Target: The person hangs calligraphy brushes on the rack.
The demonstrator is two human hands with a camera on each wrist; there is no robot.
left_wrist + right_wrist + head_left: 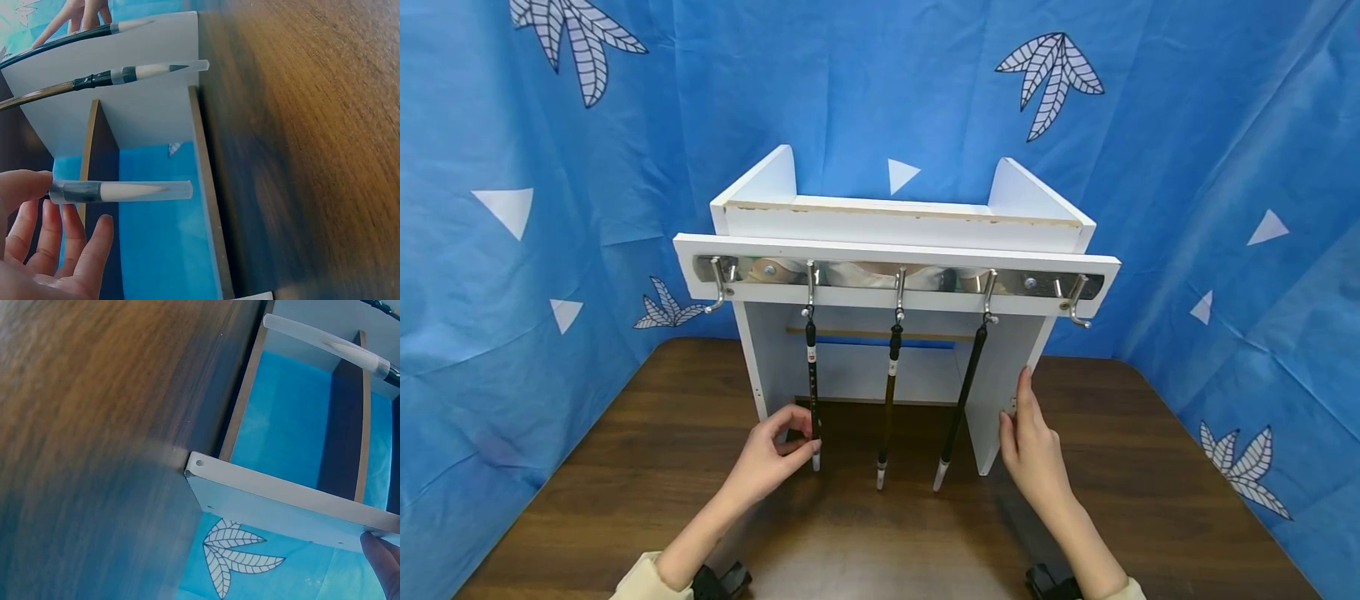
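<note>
Three calligraphy brushes hang tip-down from the hooked rail of a white wooden stand [895,227]. My left hand [767,458] pinches the left brush [812,367] near its lower end. In the left wrist view, its pale bristles sit inside a clear cap [178,190], with the thumb at the cap's upper edge and the other fingers spread below. The middle brush [891,396] and the right brush [967,379] hang untouched. On the other side, my right hand [1037,454] has its fingers extended against the stand's right side panel [1009,358].
A metal hook strip [857,275] runs along the front rail, and its outermost hooks [1078,300] hold no brush. The stand is on a dark wooden table [647,450]. Behind it hangs a blue cloth [880,75] with leaf prints.
</note>
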